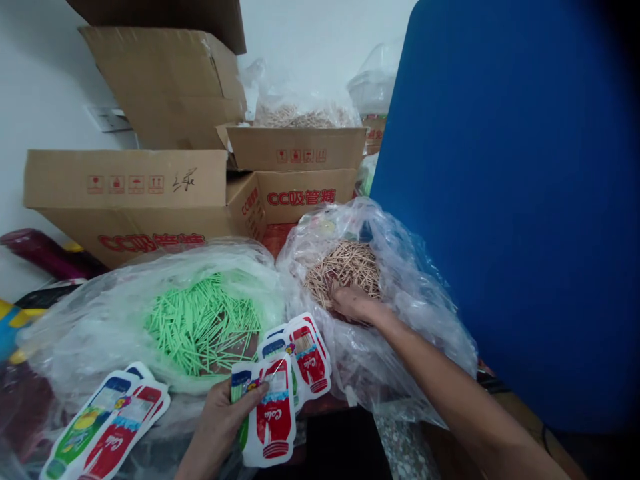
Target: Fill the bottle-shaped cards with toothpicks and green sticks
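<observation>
My left hand [223, 417] is closed on a bottle-shaped red and white "Cola" pouch [273, 417], held upright low in the middle. Behind it lies a small fan of similar pouches [305, 350]. My right hand [353, 301] reaches into a clear plastic bag [400, 280] of tan sticks [347, 267], fingers curled down among them; what they grip is hidden. To the left, another clear bag [100, 313] holds green sticks [203, 323].
More printed pouches [107, 427] lie at the lower left. Stacked cardboard boxes [130, 193] with red lettering stand behind, one topped by a bag of tan sticks [300, 113]. A large blue panel [505, 187] fills the right side.
</observation>
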Available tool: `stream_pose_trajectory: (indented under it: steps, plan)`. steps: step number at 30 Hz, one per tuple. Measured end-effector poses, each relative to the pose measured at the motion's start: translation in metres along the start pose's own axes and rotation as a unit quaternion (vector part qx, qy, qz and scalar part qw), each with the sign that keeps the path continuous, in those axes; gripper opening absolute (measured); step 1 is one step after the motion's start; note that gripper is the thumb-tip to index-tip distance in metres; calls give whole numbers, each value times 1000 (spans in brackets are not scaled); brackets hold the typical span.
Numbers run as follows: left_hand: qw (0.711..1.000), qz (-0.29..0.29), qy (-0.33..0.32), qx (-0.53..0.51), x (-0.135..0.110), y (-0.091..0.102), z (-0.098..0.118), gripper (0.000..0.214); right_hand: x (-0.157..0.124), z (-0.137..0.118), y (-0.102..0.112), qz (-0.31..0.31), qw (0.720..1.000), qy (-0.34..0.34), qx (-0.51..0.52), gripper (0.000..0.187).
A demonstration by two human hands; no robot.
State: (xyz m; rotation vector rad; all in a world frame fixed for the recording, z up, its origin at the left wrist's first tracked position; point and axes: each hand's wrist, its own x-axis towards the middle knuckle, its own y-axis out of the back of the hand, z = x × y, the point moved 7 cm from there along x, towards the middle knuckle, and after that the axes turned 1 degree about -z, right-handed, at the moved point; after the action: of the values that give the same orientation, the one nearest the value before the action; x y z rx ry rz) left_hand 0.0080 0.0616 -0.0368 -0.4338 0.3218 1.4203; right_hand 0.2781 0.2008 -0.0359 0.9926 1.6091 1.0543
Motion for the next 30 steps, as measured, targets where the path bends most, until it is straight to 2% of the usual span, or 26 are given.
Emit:
stream_pose_trajectory:
  steps: [2, 7, 13, 17, 21, 25, 30]
  plan:
    - [1000, 4, 5, -4, -1, 1, 0, 33, -9, 13, 4, -5, 1000, -15, -1, 45]
    - [1000, 11, 13, -17, -3, -1, -2, 35, -32, 37, 3, -4, 999, -40, -2, 40]
    - [1000, 0, 11, -25, -3, -6, -3, 32, -36, 31, -7, 20, 997, -69, 9, 51]
    - [1000, 7, 9, -21, -3, -6, 0, 33, -27, 20, -16, 31, 996, -72, 37, 41]
    - [1000, 15, 9, -19, -7, -4, -1, 36, -23, 28, -22, 39, 991, -64, 109, 25]
    - [1000, 23, 10, -13, -7, 2, -7, 37, -25, 47, -21, 62, 969, -61, 230, 18]
    - [1000, 12, 15, -18, -6, 1, -9, 38, -28, 51, -24, 128, 905, -52, 402, 26]
